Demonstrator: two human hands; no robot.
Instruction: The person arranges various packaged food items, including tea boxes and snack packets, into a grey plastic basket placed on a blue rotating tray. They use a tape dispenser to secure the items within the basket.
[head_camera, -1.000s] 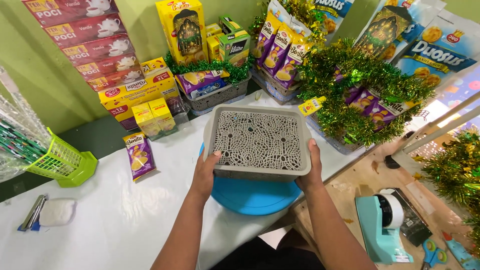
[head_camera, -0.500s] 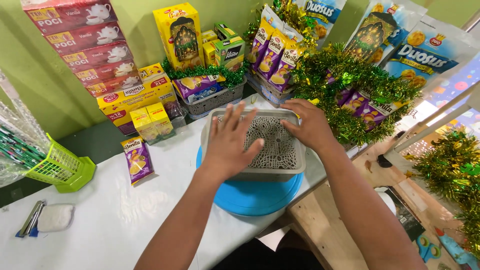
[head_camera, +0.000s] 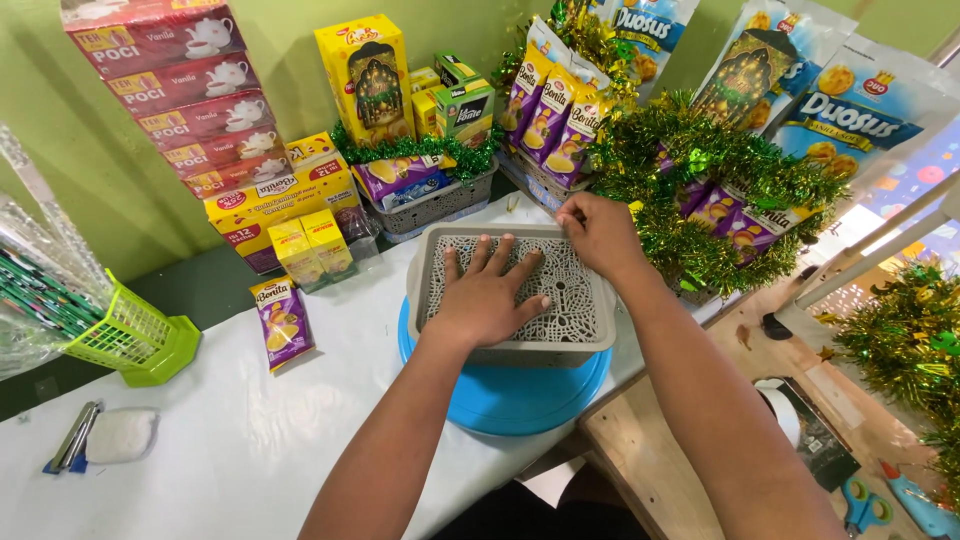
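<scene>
A grey perforated plastic basket (head_camera: 520, 350) stands on a round blue disc (head_camera: 510, 400) at the white table's near edge. My left hand (head_camera: 490, 295) lies flat inside the basket, fingers spread on its patterned bottom. My right hand (head_camera: 600, 235) is at the basket's far right corner, fingers curled down onto the rim. The basket holds nothing but my hand.
Behind stand a stack of red boxes (head_camera: 190, 100), yellow boxes (head_camera: 312, 245), a grey basket of packets (head_camera: 430, 200) and green tinsel with snack pouches (head_camera: 720, 190). A purple pouch (head_camera: 282, 322) and a green basket (head_camera: 135, 340) sit left. A lower wooden surface (head_camera: 640, 450) lies right.
A second ago both hands held the basket by its sides. They rose over it; now the left palm rests inside and the right hand is at the far rim.
</scene>
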